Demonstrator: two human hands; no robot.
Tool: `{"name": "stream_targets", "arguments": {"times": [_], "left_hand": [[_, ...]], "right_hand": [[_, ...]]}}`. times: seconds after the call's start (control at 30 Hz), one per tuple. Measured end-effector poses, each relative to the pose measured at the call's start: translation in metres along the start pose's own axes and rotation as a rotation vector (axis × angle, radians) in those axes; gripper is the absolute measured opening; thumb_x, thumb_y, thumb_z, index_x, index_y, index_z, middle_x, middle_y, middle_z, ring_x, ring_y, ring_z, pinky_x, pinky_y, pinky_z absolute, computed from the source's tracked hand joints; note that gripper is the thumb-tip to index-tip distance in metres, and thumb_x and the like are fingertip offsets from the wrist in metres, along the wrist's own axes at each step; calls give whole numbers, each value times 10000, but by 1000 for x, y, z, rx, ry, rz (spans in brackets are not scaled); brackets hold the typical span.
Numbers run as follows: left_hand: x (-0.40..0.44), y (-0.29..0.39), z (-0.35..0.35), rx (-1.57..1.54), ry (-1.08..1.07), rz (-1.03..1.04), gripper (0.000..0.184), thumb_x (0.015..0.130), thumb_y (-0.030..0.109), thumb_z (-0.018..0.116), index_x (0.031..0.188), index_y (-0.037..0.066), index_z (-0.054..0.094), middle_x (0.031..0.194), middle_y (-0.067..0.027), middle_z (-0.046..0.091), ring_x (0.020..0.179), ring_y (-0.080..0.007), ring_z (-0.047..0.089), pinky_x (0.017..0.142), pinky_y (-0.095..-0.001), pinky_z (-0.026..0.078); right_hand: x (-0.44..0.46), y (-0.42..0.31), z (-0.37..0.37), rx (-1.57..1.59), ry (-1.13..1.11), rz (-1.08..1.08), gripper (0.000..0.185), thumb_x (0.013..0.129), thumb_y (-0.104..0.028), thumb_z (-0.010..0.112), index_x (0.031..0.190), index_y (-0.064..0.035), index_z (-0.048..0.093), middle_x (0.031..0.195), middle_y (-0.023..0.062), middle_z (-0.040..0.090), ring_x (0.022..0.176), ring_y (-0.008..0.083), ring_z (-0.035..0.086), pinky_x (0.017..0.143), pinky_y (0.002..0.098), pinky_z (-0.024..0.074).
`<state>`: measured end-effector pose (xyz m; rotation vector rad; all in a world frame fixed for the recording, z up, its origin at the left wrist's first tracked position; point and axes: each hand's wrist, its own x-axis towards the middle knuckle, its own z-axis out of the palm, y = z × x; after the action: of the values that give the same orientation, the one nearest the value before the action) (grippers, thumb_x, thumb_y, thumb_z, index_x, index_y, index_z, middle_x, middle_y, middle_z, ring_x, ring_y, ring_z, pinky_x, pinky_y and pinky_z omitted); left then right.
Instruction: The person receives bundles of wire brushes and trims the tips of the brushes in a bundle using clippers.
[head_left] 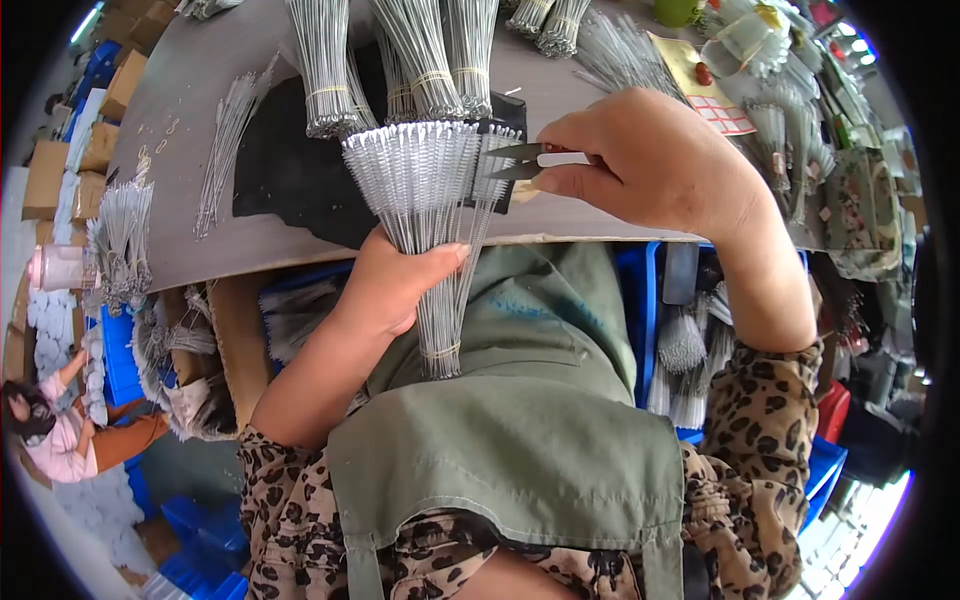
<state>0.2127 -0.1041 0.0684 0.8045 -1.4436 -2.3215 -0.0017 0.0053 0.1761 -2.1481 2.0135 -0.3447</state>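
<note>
a bundle of wire brushes [415,180] was held up over the lap by the left hand [398,282], in front of the near edge of the table [195,95]. the wire stems were pinched by the left hand, with the thumb laid across their front. the white, fuzzy brush heads were fanned out at the top, and the thin stems were drawn close together at the bottom, where they were tied by a yellow band [441,352]. a few brushes on the right side of the fan were set a little apart from the rest.

a pair of small snips [522,163] was pinched between the thumb and fingers of the right hand [660,165]. the two blades were spread apart, and their tips were pointed at the brush heads on the right side. it could not be told if the brushes were touched by the tips.

a black cloth [290,165] was spread on the table behind the brushes. big tied wire bundles [425,60] were laid at its far side. loose wires [230,140] were left near its left edge. a green apron [500,450] was worn over spotted sleeves [765,400].
</note>
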Motion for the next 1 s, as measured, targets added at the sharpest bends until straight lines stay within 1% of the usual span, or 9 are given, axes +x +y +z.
{"name": "stream_targets", "arguments": {"times": [0.07, 0.17, 0.27, 0.37, 0.47, 0.57, 0.67, 0.77, 1.0], "left_hand": [[-2, 2, 3, 22, 12, 9, 266, 732, 22, 644, 983, -2, 561, 887, -57, 589, 751, -143, 573, 697, -292, 489], [-3, 1, 5, 31, 22, 14, 261, 728, 19, 640, 977, -2, 564, 873, -57, 591, 742, -142, 572, 688, -291, 487], [-3, 0, 6, 49, 26, -2, 250, 723, 20, 637, 962, -2, 569, 853, -58, 593, 729, -141, 571, 673, -291, 486], [-3, -2, 7, 78, 22, 9, 239, 719, 23, 637, 947, -2, 572, 837, -59, 594, 715, -141, 570, 661, -292, 486], [-2, -4, 6, 53, -10, 15, 243, 717, 26, 639, 948, -4, 570, 835, -59, 593, 713, -140, 568, 662, -288, 484], [-4, -2, 9, 25, -3, 9, 248, 716, 26, 640, 951, -8, 569, 830, -58, 593, 714, -140, 568, 666, -285, 483], [-3, -5, 7, 22, 4, 16, 254, 713, 27, 643, 953, -12, 570, 828, -58, 596, 716, -139, 568, 666, -284, 485], [-3, -5, 5, 56, 3, 26, 255, 711, 26, 644, 952, -13, 572, 830, -59, 599, 716, -137, 569, 666, -284, 485], [-3, -5, 6, 45, -6, 22, 256, 710, 25, 642, 954, -11, 575, 843, -62, 603, 717, -138, 569, 674, -281, 481]], "right_hand": [[3, -9, -3, -121, -84, 43, 266, 793, -267, 588, 867, -14, 627, 728, 188, 585, 693, 365, 553, 616, 423, 431], [6, -17, -9, -192, -138, 59, 272, 780, -286, 592, 790, -16, 629, 705, 185, 582, 681, 354, 561, 619, 420, 439], [7, -20, -7, -237, -76, -1, 282, 768, -294, 597, 729, -16, 618, 665, 184, 576, 665, 345, 570, 613, 417, 443], [8, -13, 1, -303, 51, -150, 302, 760, -313, 599, 694, -19, 615, 618, 181, 565, 633, 338, 576, 603, 411, 448], [14, -27, -10, -328, -25, -100, 322, 762, -321, 594, 658, -17, 622, 591, 177, 560, 608, 341, 574, 587, 411, 449], [19, -31, -14, -257, -161, -8, 332, 765, -316, 589, 631, -14, 627, 583, 181, 558, 602, 347, 572, 581, 416, 449], [23, -32, -17, -205, -212, 34, 323, 772, -298, 580, 635, -10, 634, 587, 184, 561, 602, 349, 572, 576, 422, 449], [22, -31, -17, -255, -201, 10, 316, 783, -287, 569, 640, -14, 636, 594, 183, 563, 607, 348, 573, 581, 420, 451], [24, -29, -17, -213, -191, 13, 314, 809, -285, 554, 648, -31, 645, 590, 172, 564, 603, 336, 572, 577, 412, 452]]}}
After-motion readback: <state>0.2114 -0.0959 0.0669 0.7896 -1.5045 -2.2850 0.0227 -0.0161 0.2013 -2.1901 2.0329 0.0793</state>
